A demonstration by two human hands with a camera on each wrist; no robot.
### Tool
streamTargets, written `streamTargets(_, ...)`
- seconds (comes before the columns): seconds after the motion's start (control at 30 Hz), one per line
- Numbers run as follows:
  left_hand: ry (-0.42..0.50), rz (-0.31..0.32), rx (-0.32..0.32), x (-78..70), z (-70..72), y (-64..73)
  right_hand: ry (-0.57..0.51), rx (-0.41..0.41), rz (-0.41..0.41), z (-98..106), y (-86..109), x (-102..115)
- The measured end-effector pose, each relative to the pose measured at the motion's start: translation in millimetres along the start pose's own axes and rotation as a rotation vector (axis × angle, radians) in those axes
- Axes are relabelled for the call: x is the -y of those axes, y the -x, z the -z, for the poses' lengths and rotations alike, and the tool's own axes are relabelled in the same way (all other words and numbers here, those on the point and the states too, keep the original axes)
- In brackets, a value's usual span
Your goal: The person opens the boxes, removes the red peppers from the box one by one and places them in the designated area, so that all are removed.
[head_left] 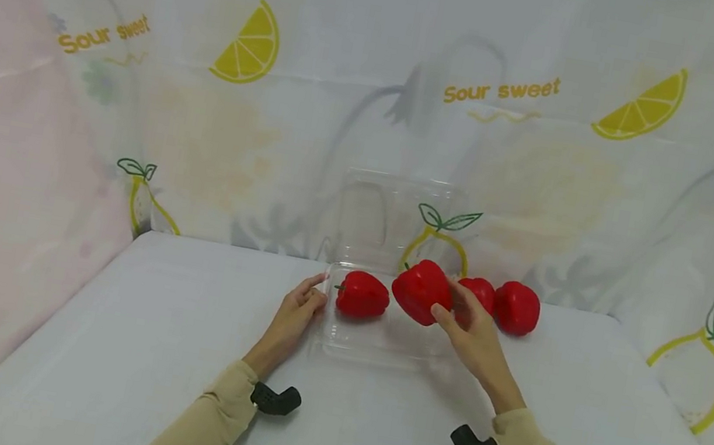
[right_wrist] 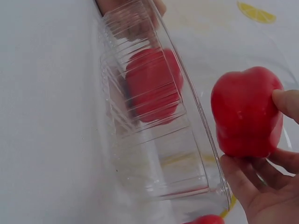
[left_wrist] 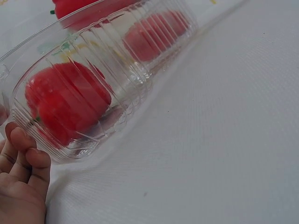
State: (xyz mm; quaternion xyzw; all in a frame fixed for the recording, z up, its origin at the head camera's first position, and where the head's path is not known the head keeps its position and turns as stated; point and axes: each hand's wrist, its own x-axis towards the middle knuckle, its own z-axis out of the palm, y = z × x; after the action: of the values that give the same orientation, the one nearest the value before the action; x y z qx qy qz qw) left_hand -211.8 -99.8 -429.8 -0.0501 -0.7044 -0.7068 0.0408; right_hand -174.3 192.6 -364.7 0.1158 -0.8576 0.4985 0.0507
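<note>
Starting on the left: the left hand (head_left: 302, 305) is at the left edge of the clear, ribbed, rectangular plastic tub (head_left: 411, 343), fingers partly bent against the wall. Can't honestly tell if it's pinching that edge or just bracing it. Inside the tub's left side lies a glossy red bell pepper with a green stem (head_left: 362, 297), on its side, stem toward the left hand.

Next over, the right hand (head_left: 472, 338) has its thumb and fingers curled round a second glossy red bell pepper (head_left: 422, 292), held up over the tub's bare right half, stem up and to the left. Past that, two more red peppers (head_left: 517, 308) sit side by side on the white table (head_left: 179, 350).

For the lowering, I'd go slow and straight down, keep the knuckles off the right rim, and let go only once it's resting. Keep the left hand where it is too; plastic that thin probably skids if bumped.

Hard to make out: the clear lid (head_left: 363, 216) standing up behind nearly vanishes into the backdrop. The right hand covers part of the nearer loose pepper, and the left wrist view crops the held one at the top.
</note>
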Motion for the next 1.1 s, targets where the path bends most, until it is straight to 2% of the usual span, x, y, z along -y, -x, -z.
streamTargets(0.3,-0.011,0.009,-0.011,-0.6,-0.5,-0.8,0.038,-0.069,-0.025,15,4.5,-4)
streamTargets(0.5,-0.008,0.039,0.018,-2.3,1.7,-2.4,0.038,-0.089,-0.042,24,9.3,-8)
streamTargets(0.67,-0.03,0.05,0.044,-16.4,1.9,6.1,0.028,-0.108,-0.046,28,12.9,-12)
streamTargets(0.8,-0.061,0.035,0.046,-28.6,-0.1,13.9,0.03,-0.112,-0.052,32,15.5,-15)
streamTargets(0.93,-0.062,0.038,0.031,-18.1,0.3,8.8,0.012,-0.096,-0.06,36,18.5,-15)
streamTargets(1.03,-0.062,0.044,0.029,-17.2,0.8,8.8,0.003,-0.094,-0.07,38,20.5,-16)
streamTargets(1.1,-0.055,0.044,0.039,-24.7,0.5,12.2,0.004,-0.096,-0.077,40,21.6,-18)
